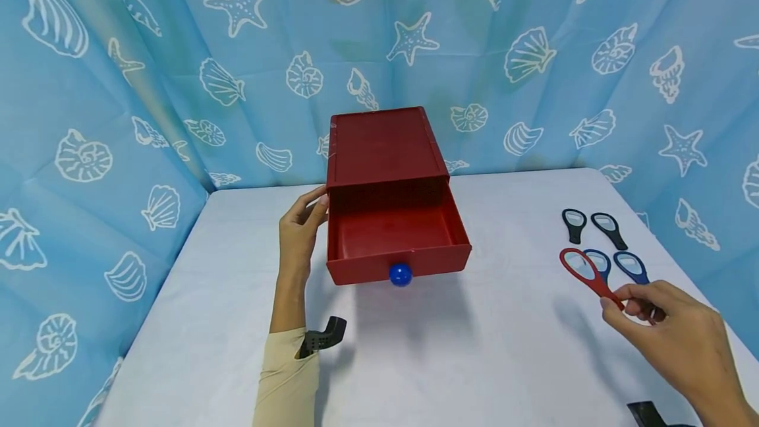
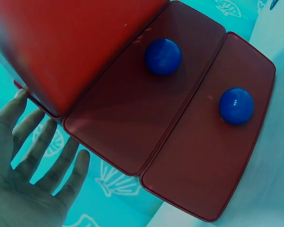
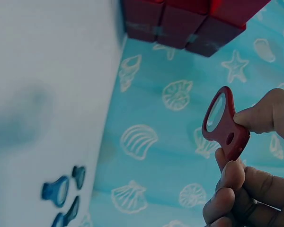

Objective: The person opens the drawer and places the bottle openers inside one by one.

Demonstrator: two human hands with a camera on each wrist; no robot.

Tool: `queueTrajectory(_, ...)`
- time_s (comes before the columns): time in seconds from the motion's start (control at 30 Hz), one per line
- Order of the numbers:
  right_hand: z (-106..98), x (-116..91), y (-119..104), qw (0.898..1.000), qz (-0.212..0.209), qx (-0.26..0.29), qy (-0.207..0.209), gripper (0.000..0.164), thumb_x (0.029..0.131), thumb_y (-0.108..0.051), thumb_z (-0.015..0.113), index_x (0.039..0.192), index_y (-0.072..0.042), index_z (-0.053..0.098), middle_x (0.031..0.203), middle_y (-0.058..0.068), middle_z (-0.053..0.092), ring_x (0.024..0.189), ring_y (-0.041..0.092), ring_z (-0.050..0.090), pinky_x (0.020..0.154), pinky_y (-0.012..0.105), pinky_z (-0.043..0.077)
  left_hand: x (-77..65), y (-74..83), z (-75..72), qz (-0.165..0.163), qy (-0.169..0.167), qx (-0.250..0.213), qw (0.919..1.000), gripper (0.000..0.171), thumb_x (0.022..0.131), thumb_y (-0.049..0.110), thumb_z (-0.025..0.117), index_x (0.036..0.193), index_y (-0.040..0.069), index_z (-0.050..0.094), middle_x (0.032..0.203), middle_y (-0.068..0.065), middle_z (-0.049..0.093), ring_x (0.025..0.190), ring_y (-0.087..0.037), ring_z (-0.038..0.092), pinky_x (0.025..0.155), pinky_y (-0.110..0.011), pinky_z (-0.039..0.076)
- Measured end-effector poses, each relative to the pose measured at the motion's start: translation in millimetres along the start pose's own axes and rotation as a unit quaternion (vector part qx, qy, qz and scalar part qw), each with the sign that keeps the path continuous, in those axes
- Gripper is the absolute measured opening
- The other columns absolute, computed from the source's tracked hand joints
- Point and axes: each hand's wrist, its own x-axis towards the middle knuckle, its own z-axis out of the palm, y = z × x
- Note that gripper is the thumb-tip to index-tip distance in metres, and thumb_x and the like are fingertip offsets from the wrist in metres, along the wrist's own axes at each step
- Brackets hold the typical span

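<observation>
A dark red drawer cabinet (image 1: 379, 150) stands at the back middle of the table, its top drawer (image 1: 397, 229) pulled out and bare inside. My left hand (image 1: 300, 232) rests its fingertips against the cabinet's left side, fingers fairly straight in the left wrist view. Over the right part of the table, my right hand (image 1: 678, 328) pinches a red magnifying glass (image 1: 600, 286) by its handle between thumb and fingers. The right wrist view shows the same red magnifying glass (image 3: 231, 135) held up, lens pointing away from the palm.
Beyond the right hand lie two black magnifying glasses (image 1: 575, 236) and two blue magnifying glasses (image 1: 642, 277), one partly behind the red one. Two lower drawers carry blue knobs (image 2: 163, 56). A blue curtain (image 1: 267, 84) with shell prints hangs behind the white table (image 1: 225, 295).
</observation>
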Motion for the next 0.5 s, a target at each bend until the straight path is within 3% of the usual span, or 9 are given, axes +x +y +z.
queueTrajectory(0.27, -8, 20, -28, 0.996, -0.070, 0.053, 0.022, 0.025, 0.066, -0.014, 0.091, 0.082, -0.007, 0.073, 0.072, -0.001, 0.059, 0.069, 0.000, 0.042, 0.054, 0.011, 0.035, -0.4, 0.7, 0.2, -0.002, 0.001, 0.002, 1.0000, 0.042, 0.095, 0.045, 0.067, 0.133, 0.027, 0.066, 0.130, -0.004, 0.065, 0.109, -0.025, 0.067, 0.101, -0.041, 0.051)
queueTrajectory(0.5, -12, 37, -63, 0.986, -0.125, 0.109, 0.024, 0.021, 0.069, -0.009, 0.089, 0.085, -0.010, 0.074, 0.073, -0.005, 0.059, 0.071, -0.002, 0.045, 0.057, 0.011, 0.036, -0.8, 1.0, 0.2, 0.007, -0.004, -0.009, 0.9999, 0.039, 0.097, 0.039, 0.066, 0.132, 0.023, 0.067, 0.130, -0.007, 0.065, 0.111, -0.025, 0.066, 0.101, -0.042, 0.050)
